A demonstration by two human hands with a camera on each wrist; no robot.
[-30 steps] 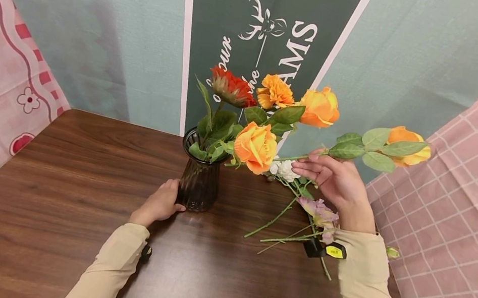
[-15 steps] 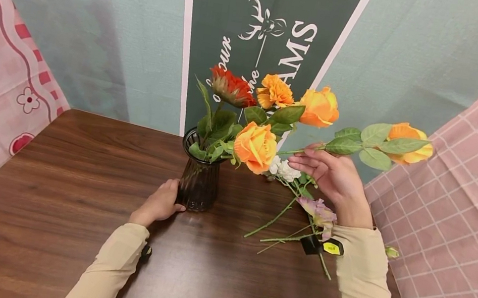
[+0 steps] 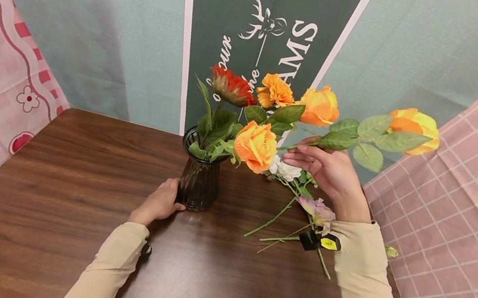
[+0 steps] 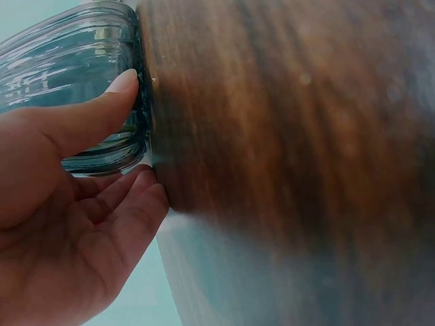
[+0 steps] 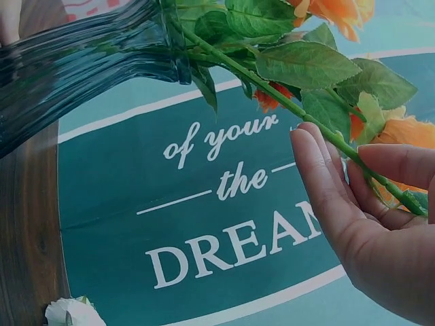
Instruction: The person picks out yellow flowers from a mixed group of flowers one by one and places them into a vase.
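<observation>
A dark ribbed glass vase [image 3: 199, 184] stands on the table, a red flower [image 3: 231, 88], an orange carnation [image 3: 275, 91] and two orange roses [image 3: 255, 147] leaning out of its mouth. Low on its side, my left hand [image 3: 161, 203] holds it; in the left wrist view the thumb [image 4: 102, 112] lies along the glass, with the fingers around the base. My right hand [image 3: 331, 175] pinches the stem [image 5: 272, 102] of another orange rose [image 3: 415, 133], whose head points right. In the right wrist view that stem slants into the vase mouth.
Right of the vase lie white flowers [image 3: 288, 171], a pale purple flower [image 3: 317, 212] and several green stems [image 3: 272, 221]. A small bud [image 3: 391, 252] sits by the pink tiled cloth [image 3: 446, 239]. Behind the table hangs a green banner [image 3: 222, 9] with white lettering.
My right hand has shifted left and slightly up, towards the vase, with the rose stem. The rose's head has tipped upward and a little right. My left hand and the vase stay put.
</observation>
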